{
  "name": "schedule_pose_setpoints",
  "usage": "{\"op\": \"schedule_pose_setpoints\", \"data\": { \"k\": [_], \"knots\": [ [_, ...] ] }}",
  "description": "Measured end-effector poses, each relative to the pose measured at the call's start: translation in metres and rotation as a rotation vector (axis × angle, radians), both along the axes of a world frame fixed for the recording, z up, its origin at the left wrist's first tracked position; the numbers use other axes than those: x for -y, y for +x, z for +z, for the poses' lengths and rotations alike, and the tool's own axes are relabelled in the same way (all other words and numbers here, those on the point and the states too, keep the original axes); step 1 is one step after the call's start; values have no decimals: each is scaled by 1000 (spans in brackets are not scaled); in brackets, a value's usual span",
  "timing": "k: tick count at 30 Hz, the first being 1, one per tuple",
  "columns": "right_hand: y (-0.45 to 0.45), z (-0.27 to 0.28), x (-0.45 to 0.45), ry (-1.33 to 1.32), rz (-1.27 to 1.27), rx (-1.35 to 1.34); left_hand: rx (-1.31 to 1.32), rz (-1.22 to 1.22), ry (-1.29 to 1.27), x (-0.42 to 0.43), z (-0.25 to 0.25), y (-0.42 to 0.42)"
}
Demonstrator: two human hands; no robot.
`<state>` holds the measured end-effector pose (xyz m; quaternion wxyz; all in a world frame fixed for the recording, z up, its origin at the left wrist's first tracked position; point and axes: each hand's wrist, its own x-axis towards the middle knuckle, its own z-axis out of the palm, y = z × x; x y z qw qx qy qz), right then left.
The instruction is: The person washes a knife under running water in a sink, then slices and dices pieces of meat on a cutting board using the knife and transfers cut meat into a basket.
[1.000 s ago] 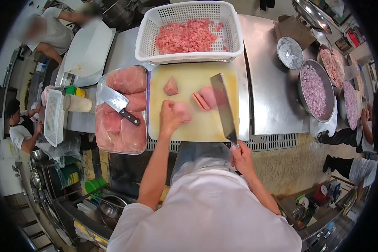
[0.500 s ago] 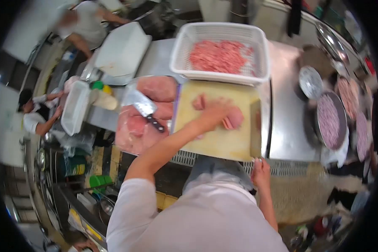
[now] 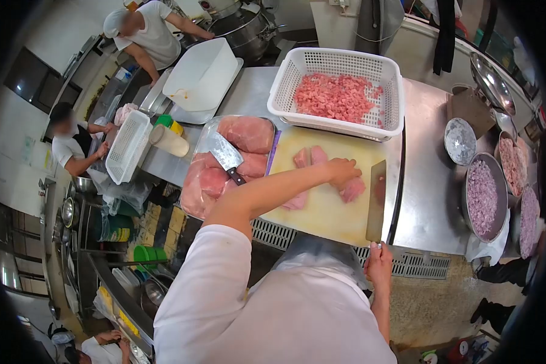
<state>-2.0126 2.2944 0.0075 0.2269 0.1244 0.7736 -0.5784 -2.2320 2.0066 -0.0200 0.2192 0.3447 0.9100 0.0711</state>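
My left hand (image 3: 344, 172) reaches across the yellowish cutting board (image 3: 330, 219), its fingers bent together at a piece of pink meat (image 3: 352, 190). What the fingertips grip is partly hidden. My right hand (image 3: 379, 262) is closed around the handle of a large cleaver (image 3: 376, 203), whose blade stands over the board's right edge. Two smaller meat chunks (image 3: 310, 156) lie near the board's upper left. Another piece (image 3: 296, 201) is by my left forearm. Left of the board, a tray of large meat cuts (image 3: 246, 133) carries a second cleaver (image 3: 225, 151).
A white perforated basket (image 3: 337, 124) of diced meat stands behind the board. Bowls of chopped purple-white food (image 3: 483, 195) and meat (image 3: 512, 165) are at right. A white tub (image 3: 199, 74) and a jar (image 3: 168, 141) stand at left. Co-workers are at left.
The view has shifted, so the board appears further right. My left hand has crossed from the board's left part to the meat on its right. The cleaver has moved to the board's right edge.
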Motion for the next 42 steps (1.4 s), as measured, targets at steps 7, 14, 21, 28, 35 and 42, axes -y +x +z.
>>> {"op": "schedule_pose_setpoints", "data": {
  "k": [7, 14, 21, 28, 35, 42],
  "knots": [
    [-3, -7, -3, 31, -1, -4, -69, -44, 85, 8, 6, 23],
    [-8, -23, -10, 1, -65, 38, -448, 45, 164, 29, -5, 78],
    [-15, -11, -7, 64, -22, 109, -465, 114, 571, 41, -13, 122],
    [-24, 14, -5, 144, 194, 26, -236, 19, 404, -31, 219, 144],
    [-35, 33, 20, 133, 198, 5, -446, -226, 548, -64, 318, 190],
    [-38, 32, 16, 226, 247, -102, -297, 142, 685, 4, 292, 141]
  ]
}}
